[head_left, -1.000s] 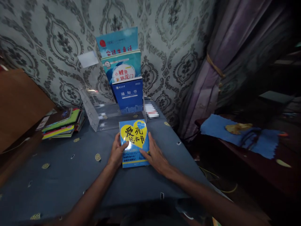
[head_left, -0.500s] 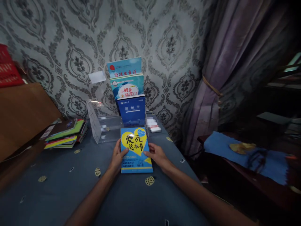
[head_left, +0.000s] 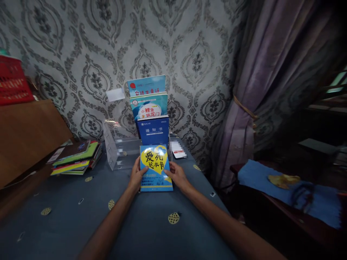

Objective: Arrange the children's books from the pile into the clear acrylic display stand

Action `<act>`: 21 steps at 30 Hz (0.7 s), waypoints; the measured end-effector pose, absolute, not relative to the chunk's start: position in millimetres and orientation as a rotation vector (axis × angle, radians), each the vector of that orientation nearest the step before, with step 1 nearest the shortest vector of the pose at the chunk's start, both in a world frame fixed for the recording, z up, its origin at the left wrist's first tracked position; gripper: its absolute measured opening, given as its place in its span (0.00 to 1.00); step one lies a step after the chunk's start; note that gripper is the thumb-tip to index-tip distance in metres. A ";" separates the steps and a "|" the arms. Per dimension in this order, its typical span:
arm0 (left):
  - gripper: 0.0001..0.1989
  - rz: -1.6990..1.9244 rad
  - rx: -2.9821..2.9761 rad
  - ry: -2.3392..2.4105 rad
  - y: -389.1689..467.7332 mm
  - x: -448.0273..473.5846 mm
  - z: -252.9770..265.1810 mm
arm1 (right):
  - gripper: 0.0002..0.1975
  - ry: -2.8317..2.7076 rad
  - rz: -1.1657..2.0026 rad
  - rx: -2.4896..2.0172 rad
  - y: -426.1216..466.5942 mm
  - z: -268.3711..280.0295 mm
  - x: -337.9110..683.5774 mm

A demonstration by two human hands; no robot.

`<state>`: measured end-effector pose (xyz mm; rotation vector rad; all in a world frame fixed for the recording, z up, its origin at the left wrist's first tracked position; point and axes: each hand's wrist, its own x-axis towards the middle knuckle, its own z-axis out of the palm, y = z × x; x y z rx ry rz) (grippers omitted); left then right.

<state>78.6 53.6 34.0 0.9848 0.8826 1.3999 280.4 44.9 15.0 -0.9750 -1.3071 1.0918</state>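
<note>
Between my two hands is a blue book (head_left: 155, 180) with a yellow heart and black characters on its cover. My left hand (head_left: 137, 174) grips its left edge, thumb on the cover. On the right edge my right hand (head_left: 177, 175) holds it the same way. Directly behind rises a clear tiered display rack (head_left: 115, 144). Its right side carries a dark blue 2022 booklet (head_left: 154, 131), a teal book (head_left: 150, 107) higher up, and a light blue book (head_left: 148, 85) at the top. The held book hides the rack's lowest right part.
A pile of books and magazines (head_left: 77, 157) lies to the left, near a brown board (head_left: 29, 133) and a red basket (head_left: 15, 81). A white card or phone (head_left: 178, 150), partly pixelated, rests right of the rack. A curtain (head_left: 241, 119) hangs beyond the table's right edge.
The blue book has moved slightly forward, closer to the rack's front, with both hands still on it. The camera view has tilted up a little, so the rack appears lower.
</note>
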 end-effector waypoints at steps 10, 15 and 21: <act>0.35 1.390 1.035 0.870 51.2 79.7 30.0 | 0.28 -1.253 1.249 -0.928 48.2 2.4 286.3; 0.30 1.342 1.041 0.859 50.0 76.8 30.4 | 0.27 -1.236 1.287 -0.951 48.6 1.0 288.2; 0.27 1.311 1.003 0.786 49.0 71.4 27.5 | 0.27 -1.224 1.289 -0.961 43.9 6.2 287.4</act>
